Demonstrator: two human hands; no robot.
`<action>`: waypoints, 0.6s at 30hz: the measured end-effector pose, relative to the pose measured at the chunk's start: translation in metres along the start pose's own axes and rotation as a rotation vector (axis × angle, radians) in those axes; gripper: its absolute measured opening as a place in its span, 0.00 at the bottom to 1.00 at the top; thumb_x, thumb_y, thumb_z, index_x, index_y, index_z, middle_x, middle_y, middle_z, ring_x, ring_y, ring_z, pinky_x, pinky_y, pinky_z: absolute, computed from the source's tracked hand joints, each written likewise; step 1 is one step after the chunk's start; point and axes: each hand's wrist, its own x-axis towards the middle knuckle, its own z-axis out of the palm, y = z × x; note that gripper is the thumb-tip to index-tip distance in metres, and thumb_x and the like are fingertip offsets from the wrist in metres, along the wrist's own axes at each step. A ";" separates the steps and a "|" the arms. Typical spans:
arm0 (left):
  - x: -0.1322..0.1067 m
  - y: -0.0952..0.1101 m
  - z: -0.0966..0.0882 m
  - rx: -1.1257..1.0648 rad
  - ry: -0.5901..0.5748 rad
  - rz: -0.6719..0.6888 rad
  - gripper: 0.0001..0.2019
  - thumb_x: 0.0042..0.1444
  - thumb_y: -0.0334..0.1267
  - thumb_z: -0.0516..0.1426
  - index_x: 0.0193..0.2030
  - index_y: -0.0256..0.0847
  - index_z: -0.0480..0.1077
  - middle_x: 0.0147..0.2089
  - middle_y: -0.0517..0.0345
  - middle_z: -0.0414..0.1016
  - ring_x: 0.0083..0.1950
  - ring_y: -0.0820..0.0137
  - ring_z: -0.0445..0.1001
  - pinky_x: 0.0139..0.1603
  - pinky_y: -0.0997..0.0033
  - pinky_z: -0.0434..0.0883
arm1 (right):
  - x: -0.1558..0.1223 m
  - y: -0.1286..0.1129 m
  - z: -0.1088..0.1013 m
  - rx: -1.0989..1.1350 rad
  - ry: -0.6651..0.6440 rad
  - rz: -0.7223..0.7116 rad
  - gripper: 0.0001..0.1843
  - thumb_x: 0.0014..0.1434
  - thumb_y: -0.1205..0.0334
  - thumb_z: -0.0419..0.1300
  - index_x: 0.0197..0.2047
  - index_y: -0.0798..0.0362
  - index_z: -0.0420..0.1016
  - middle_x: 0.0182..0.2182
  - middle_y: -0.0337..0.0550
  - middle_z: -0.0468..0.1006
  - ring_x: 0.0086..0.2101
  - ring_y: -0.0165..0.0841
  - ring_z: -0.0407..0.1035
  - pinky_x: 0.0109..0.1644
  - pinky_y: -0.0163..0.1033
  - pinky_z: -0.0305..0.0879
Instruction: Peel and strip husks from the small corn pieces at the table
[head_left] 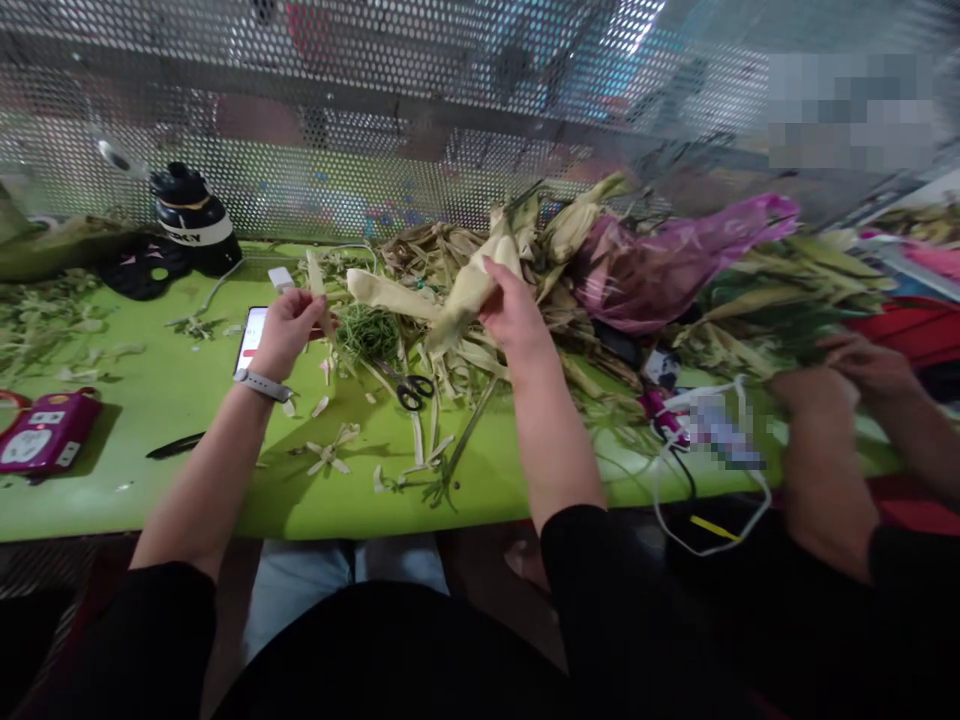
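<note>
My left hand, wearing a grey wristband, is closed in a pinch on a pale strip of corn husk that points upward. To the right, my right hand wraps around a pale corn husk, held above a heap of husks. Another pale, rolled husk piece extends leftward from near it. Between my hands lie a tangle of thin green strands and black-handled scissors. A lit phone rests beneath my left hand.
A black bottle stands at the back left, with a purple box nearer the front. At right are a pink plastic bag, white straps and another person's hands. A perforated metal panel borders the green table.
</note>
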 end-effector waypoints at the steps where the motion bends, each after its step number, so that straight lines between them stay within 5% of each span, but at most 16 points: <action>1: -0.003 0.002 0.003 -0.017 -0.021 0.002 0.14 0.52 0.46 0.63 0.33 0.40 0.65 0.29 0.58 0.75 0.27 0.73 0.75 0.33 0.69 0.76 | 0.008 0.004 0.004 -0.055 0.020 0.076 0.25 0.52 0.38 0.58 0.40 0.52 0.72 0.34 0.45 0.77 0.36 0.38 0.73 0.38 0.44 0.70; 3: -0.008 0.005 0.008 -0.020 -0.041 0.040 0.15 0.51 0.47 0.64 0.32 0.40 0.65 0.27 0.60 0.73 0.25 0.74 0.73 0.30 0.71 0.74 | 0.011 0.008 0.011 -0.268 0.154 0.105 0.25 0.51 0.41 0.61 0.41 0.55 0.73 0.35 0.49 0.77 0.39 0.41 0.73 0.41 0.46 0.69; 5: -0.013 0.008 0.013 0.008 -0.097 0.116 0.14 0.52 0.47 0.64 0.32 0.40 0.67 0.24 0.62 0.71 0.23 0.75 0.71 0.27 0.74 0.72 | -0.001 0.007 0.020 -0.403 0.336 -0.107 0.26 0.48 0.46 0.66 0.45 0.55 0.73 0.41 0.51 0.77 0.44 0.41 0.71 0.47 0.44 0.68; 7: -0.019 0.012 0.021 0.050 -0.188 0.172 0.13 0.53 0.47 0.63 0.34 0.39 0.69 0.24 0.61 0.71 0.24 0.75 0.71 0.26 0.75 0.69 | -0.024 0.003 0.038 -0.299 0.247 -0.246 0.24 0.52 0.44 0.63 0.46 0.53 0.74 0.42 0.48 0.76 0.43 0.37 0.71 0.48 0.42 0.67; 9: -0.027 0.015 0.030 0.084 -0.250 0.183 0.13 0.53 0.48 0.63 0.34 0.39 0.71 0.25 0.59 0.72 0.24 0.74 0.70 0.26 0.74 0.68 | -0.049 -0.003 0.062 -0.136 -0.108 -0.202 0.23 0.52 0.43 0.64 0.45 0.50 0.77 0.39 0.43 0.77 0.40 0.34 0.71 0.45 0.40 0.67; 11: -0.034 0.016 0.038 0.109 -0.290 0.192 0.14 0.52 0.48 0.64 0.33 0.39 0.72 0.25 0.59 0.72 0.24 0.74 0.69 0.26 0.74 0.67 | -0.067 -0.009 0.085 -0.028 -0.296 -0.193 0.22 0.48 0.45 0.68 0.41 0.50 0.79 0.35 0.39 0.77 0.37 0.32 0.70 0.43 0.37 0.66; 14: -0.039 0.017 0.043 0.119 -0.342 0.175 0.14 0.48 0.47 0.66 0.31 0.38 0.73 0.25 0.58 0.73 0.25 0.73 0.69 0.26 0.73 0.66 | -0.076 -0.017 0.099 0.082 -0.202 -0.252 0.17 0.46 0.46 0.70 0.31 0.51 0.78 0.33 0.38 0.76 0.36 0.30 0.69 0.40 0.35 0.66; 18: -0.034 0.016 0.036 0.136 -0.394 0.149 0.14 0.48 0.47 0.66 0.31 0.36 0.76 0.26 0.56 0.76 0.24 0.74 0.69 0.25 0.74 0.66 | -0.068 -0.022 0.081 0.129 -0.028 -0.224 0.17 0.45 0.46 0.70 0.32 0.49 0.78 0.28 0.35 0.74 0.29 0.26 0.65 0.29 0.33 0.61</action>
